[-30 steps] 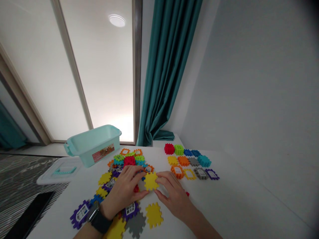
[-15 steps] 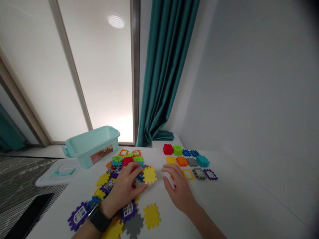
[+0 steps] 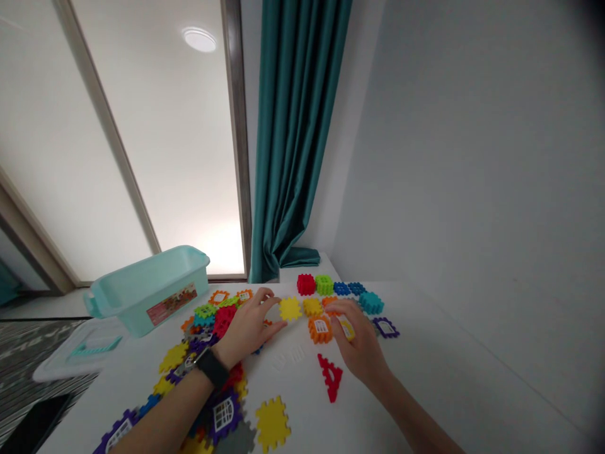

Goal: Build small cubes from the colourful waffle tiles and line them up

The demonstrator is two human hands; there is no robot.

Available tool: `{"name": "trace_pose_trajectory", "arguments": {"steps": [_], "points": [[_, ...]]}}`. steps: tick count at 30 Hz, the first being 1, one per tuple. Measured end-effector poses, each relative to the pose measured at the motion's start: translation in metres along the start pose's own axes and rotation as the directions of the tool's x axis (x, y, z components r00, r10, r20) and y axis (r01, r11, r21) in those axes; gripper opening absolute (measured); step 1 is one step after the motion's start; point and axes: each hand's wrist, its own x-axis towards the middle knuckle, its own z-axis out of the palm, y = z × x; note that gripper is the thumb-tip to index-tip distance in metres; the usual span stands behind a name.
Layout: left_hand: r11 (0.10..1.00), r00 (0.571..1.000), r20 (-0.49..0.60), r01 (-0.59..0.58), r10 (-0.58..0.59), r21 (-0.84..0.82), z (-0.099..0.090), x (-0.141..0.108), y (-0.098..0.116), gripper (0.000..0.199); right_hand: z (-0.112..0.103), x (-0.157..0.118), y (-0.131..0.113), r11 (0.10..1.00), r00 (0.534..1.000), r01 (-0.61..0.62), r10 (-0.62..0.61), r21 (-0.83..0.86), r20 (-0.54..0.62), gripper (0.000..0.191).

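My left hand (image 3: 253, 325), wearing a dark watch, has its thumb and index finger at the left edge of a yellow toothed tile (image 3: 290, 309) and pinches it there. My right hand (image 3: 362, 350) reaches over the sorted pieces with curved fingers and a gap between thumb and index finger. Through that gap a yellow window frame (image 3: 347, 328) shows in part. Left of the right thumb stands an orange window-frame stack (image 3: 320, 329). The fingertips of that hand partly cover an orange tile (image 3: 329, 302). A red triangular piece (image 3: 329, 377) lies below the hand.
Mixed tiles, including a purple window frame (image 3: 224, 413), pile up under my left arm. A mint bin (image 3: 151, 287) and its lid (image 3: 78, 350) stand at the left. Red (image 3: 305, 284), green (image 3: 324, 284) and teal (image 3: 371, 302) stacks sit at the back. A yellow tile (image 3: 273, 424) lies in front.
The yellow tile has moved right and away with my left hand. My right hand has shifted right, uncovering the orange stack and the red triangular piece. The view has turned slightly right.
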Motion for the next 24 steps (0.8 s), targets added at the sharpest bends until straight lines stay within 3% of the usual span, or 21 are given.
{"name": "trace_pose_trajectory", "arguments": {"steps": [5,11,24], "points": [[0.998,0.993,0.102,0.063,-0.064,0.01,0.029,0.029,-0.001,0.037,-0.015,-0.01,0.022,0.999,0.997,-0.043,0.041,-0.03,-0.066,0.016],[0.994,0.981,0.164,0.104,-0.108,0.033,0.055,0.052,-0.004,0.038,-0.024,-0.012,0.027,0.997,0.994,-0.05,0.044,-0.056,-0.097,0.016],[0.992,0.96,0.26,0.087,-0.108,0.089,0.067,0.066,0.001,0.04,-0.026,-0.013,0.024,0.996,0.996,-0.046,0.039,-0.075,-0.086,0.018]]}}
